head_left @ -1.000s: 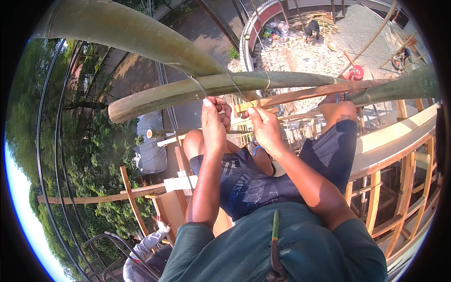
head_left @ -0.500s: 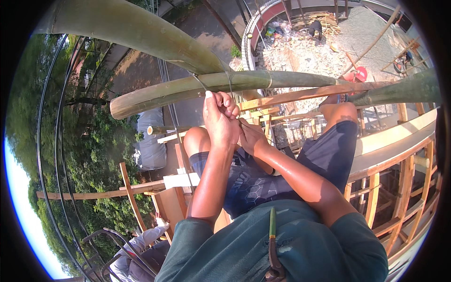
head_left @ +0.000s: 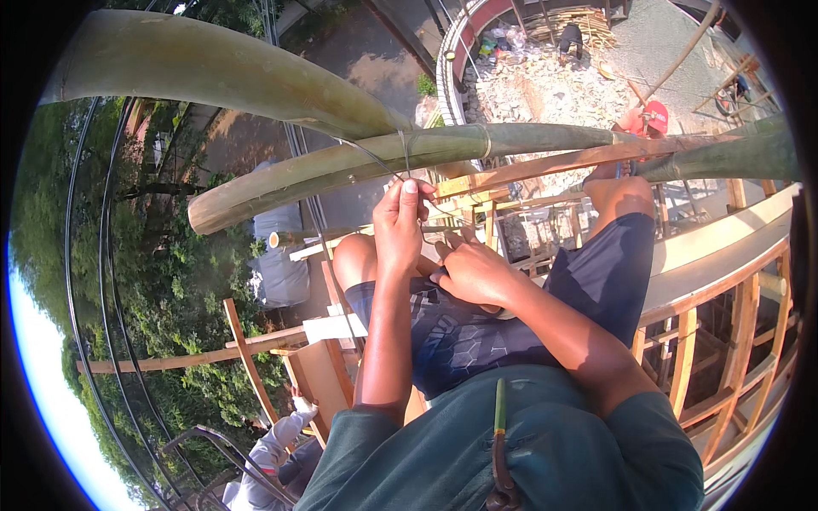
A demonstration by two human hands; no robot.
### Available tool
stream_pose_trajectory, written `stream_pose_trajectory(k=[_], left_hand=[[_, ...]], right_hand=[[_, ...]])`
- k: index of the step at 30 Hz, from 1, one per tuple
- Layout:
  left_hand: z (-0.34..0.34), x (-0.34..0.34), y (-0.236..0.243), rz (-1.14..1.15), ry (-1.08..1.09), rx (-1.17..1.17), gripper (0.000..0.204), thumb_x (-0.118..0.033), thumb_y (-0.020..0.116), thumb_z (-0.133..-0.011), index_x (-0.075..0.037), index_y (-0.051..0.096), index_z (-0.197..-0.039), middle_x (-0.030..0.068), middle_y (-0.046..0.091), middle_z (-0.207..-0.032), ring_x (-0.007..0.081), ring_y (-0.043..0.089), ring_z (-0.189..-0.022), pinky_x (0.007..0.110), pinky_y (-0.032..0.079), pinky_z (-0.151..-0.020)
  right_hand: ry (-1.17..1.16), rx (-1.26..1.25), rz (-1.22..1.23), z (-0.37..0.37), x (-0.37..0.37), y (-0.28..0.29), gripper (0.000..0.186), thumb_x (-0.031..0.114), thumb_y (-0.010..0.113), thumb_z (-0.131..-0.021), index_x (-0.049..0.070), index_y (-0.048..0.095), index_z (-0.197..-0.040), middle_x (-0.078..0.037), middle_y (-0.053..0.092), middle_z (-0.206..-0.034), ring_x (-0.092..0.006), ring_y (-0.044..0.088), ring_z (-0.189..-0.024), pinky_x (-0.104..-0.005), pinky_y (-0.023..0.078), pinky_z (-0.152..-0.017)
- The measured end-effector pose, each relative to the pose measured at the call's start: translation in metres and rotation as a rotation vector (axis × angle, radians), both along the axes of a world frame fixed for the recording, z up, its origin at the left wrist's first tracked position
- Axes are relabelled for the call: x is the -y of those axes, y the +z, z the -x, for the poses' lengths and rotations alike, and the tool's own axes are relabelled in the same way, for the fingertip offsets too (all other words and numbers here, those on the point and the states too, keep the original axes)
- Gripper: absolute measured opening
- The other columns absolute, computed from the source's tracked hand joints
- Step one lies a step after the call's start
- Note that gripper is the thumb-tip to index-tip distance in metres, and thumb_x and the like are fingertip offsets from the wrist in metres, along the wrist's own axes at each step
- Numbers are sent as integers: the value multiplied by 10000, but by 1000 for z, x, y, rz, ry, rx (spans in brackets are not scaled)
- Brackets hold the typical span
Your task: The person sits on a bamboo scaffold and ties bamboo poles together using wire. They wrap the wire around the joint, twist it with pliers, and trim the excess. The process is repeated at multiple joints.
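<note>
Wire (head_left: 406, 153) – thin, dark; two strands seen, count of lengths uncertain. Placed about the upper middle, passing over the cross pole (head_left: 324, 175) and down to my fingers.
Left grip (head_left: 398, 223) – one; pinching the wire between thumb and finger, just below the cross pole.
Right grip (head_left: 475, 268) – one; fingers curled, beside and below the left; whether any wire is caught in it I cannot tell.
Step in hand, as I judge it: binding the wire where the poles meet. Next move calls for both ends drawn tight together.
Thick pole (head_left: 221, 68) – one, bamboo, reaching the cross pole near the wire.
Pincers (head_left: 500, 443) – one, green-handled, against my shirt (head_left: 392, 460).
Others at work: three; a grey sleeve (head_left: 273, 447) lower left, a red hat (head_left: 656, 117) right, a dark figure (head_left: 571, 41) beyond, by the rubble (head_left: 528, 94).
</note>
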State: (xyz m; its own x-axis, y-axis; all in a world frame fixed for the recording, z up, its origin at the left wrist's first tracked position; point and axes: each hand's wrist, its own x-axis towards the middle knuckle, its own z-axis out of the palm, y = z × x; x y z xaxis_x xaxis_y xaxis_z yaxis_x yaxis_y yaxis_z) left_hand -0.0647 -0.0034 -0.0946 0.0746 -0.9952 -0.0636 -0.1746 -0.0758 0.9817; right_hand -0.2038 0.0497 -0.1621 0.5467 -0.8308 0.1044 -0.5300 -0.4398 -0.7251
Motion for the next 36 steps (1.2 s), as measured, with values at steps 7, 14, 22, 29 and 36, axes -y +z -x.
stream_pose_trajectory(k=[7,14,22,29,36], left_hand=[[17,2,-13,59,73,-268,326,-287,498,-1051,-11,651,-970,29,622,-851,72,473,-730,219,399,-635],[37,-9,-7,211,233,-61,307,-238,503,-1051,6,682,-1004,-1,562,-891,37,455,-737,203,420,-631],[6,-22,13,217,269,-170,224,-212,554,-1023,-81,490,-1193,-26,497,-833,49,423,-662,203,340,-558],[-20,16,-25,394,190,346,287,-232,522,-1043,-28,653,-889,-65,439,-647,39,373,-602,214,305,-534],[-34,16,-38,426,181,425,253,-173,510,-1031,-14,639,-881,70,610,-751,153,515,-668,314,433,-644]], right_hand=[[-396,257,-12,32,29,86,333,198,617,-915,-43,600,-1144,-230,592,-1182,-363,591,-1115,-454,494,-906],[-292,535,-37,4,50,47,226,87,543,-923,39,604,-1135,-207,640,-980,-396,631,-916,-475,506,-763],[-258,486,-22,0,53,27,112,17,511,-913,18,568,-1010,-214,650,-892,-433,636,-849,-482,485,-680],[-245,756,-30,-32,80,-10,205,101,501,-994,-4,584,-1149,-143,695,-978,-298,677,-901,-398,506,-755],[2,1012,-557,-16,69,-8,282,236,453,-1064,-16,568,-1122,-25,617,-981,-105,538,-847,-275,459,-829]])
